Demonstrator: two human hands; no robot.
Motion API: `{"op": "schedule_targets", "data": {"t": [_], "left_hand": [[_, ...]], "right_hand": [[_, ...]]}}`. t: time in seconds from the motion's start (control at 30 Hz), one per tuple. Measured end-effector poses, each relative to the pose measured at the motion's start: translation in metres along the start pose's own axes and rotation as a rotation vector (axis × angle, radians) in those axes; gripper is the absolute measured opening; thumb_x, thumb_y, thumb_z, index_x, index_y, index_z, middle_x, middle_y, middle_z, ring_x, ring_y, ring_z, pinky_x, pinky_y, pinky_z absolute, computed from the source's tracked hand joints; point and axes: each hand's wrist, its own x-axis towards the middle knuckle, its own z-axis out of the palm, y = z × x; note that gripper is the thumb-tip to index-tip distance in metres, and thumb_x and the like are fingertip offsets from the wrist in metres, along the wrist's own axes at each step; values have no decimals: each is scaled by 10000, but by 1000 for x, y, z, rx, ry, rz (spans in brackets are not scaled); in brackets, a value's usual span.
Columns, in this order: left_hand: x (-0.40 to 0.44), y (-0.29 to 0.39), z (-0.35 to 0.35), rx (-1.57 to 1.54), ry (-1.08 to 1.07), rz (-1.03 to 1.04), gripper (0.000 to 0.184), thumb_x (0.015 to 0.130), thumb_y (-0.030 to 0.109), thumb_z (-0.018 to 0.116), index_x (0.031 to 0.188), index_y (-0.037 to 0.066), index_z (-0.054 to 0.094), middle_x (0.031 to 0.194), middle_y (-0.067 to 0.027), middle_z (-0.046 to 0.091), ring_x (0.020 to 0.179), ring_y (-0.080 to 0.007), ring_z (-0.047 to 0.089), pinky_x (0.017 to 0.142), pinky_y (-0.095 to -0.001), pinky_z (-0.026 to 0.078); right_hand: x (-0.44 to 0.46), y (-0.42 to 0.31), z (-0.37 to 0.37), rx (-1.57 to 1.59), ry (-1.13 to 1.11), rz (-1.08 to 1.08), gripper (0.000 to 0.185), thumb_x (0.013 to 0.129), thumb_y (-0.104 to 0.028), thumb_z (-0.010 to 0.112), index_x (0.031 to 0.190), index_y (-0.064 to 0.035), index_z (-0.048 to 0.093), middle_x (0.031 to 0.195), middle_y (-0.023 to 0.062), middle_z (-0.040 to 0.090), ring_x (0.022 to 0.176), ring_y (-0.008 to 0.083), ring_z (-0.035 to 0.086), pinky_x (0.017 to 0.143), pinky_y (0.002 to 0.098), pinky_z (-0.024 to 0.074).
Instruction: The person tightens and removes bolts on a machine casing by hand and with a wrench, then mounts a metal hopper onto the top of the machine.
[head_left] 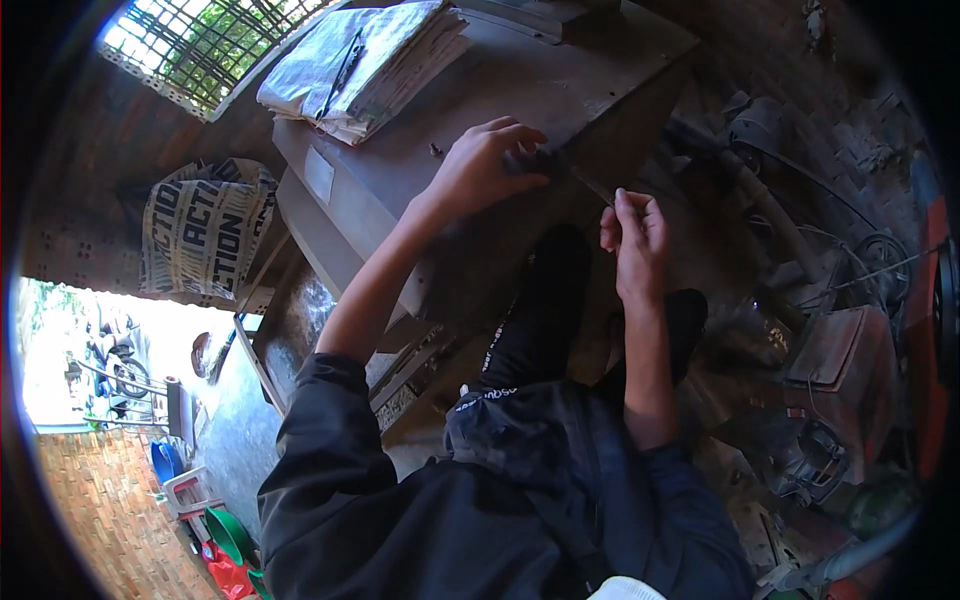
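My left hand [490, 165] is over the dark tabletop [490, 75], its fingers and thumb curved around a small dark object [543, 160] whose kind is lost in shadow. To the right and nearer to me, my right hand [637, 235] is closed in a pinch on a thin, rod-like tool [592, 184]. That tool slants up and left, its far end close to the dark object; I cannot tell whether they touch. A small brownish piece [435, 150] lies on the tabletop just left of my left hand.
A folded pale cloth or sack stack [370, 65] lies at the back of the tabletop, with a thin dark tool [345, 72] on it. A printed sack [205, 230] stands at left. Machine parts and a wheel [880, 262] crowd the right side. My knees are below the table edge.
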Motion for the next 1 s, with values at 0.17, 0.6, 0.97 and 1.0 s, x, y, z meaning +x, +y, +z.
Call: {"op": "schedule_targets", "data": {"t": [0.17, 0.6, 0.97, 1.0], "left_hand": [[3, -8, 3, -58, -9, -51, 328, 720, 226, 785, 972, 41, 686, 912, -116, 630, 799, -259, 646, 738, -351, 525], [1, -9, 5, -100, 12, -51, 237, 766, 158, 755, 974, 58, 702, 874, -93, 620, 744, -218, 651, 673, -304, 526], [5, -10, 6, -58, 15, -68, 219, 773, 138, 749, 981, 76, 723, 863, -78, 630, 726, -202, 643, 656, -296, 518], [5, -10, 6, -58, 15, -70, 219, 773, 138, 749, 981, 76, 723, 863, -78, 630, 726, -202, 643, 656, -296, 518]], "right_hand": [[4, 0, 6, -88, -62, 3, 160, 975, -192, 534, 961, -33, 542, 694, 46, 617, 507, 73, 540, 481, 197, 412], [-9, -4, 28, -106, 43, 72, 167, 968, -171, 543, 936, -9, 516, 646, 61, 603, 451, 98, 554, 420, 205, 434], [1, -11, 25, -186, 0, 90, 128, 963, -135, 553, 920, -19, 524, 616, 3, 526, 468, 26, 442, 403, 172, 350], [2, -8, 23, -187, -2, 91, 128, 963, -135, 553, 920, -19, 524, 616, 3, 526, 468, 26, 442, 403, 172, 350]]}}
